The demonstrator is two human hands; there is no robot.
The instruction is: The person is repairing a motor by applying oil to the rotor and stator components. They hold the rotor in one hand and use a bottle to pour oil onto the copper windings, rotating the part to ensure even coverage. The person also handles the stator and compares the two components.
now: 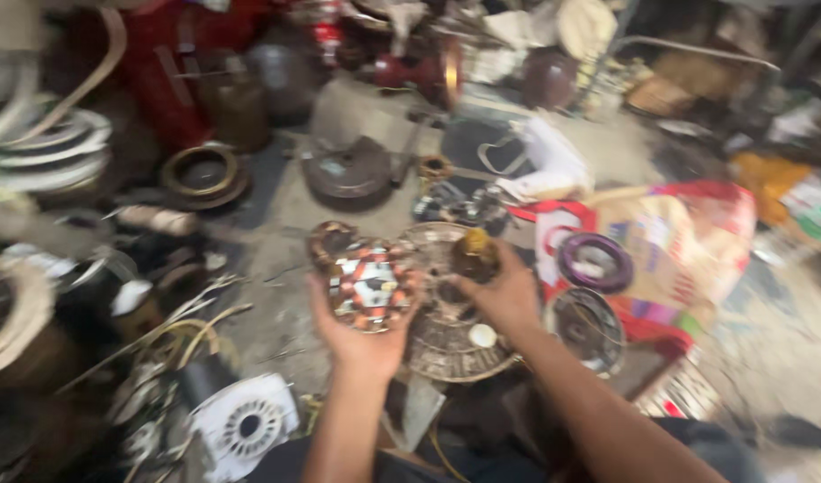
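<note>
Both forearms reach up from the bottom edge. Left hand (pixel 361 335) cups a round stator (pixel 370 284) with copper windings from below, fingers closed around its rim. Just right of it, the right hand (pixel 504 295) grips a yellowish knob (pixel 475 253), above a round metal plate (pixel 446 344) lying between both grips.

left hand (pixel 361 335) cradling stator (pixel 370 286), cluttered floor (pixel 285 259)
</note>
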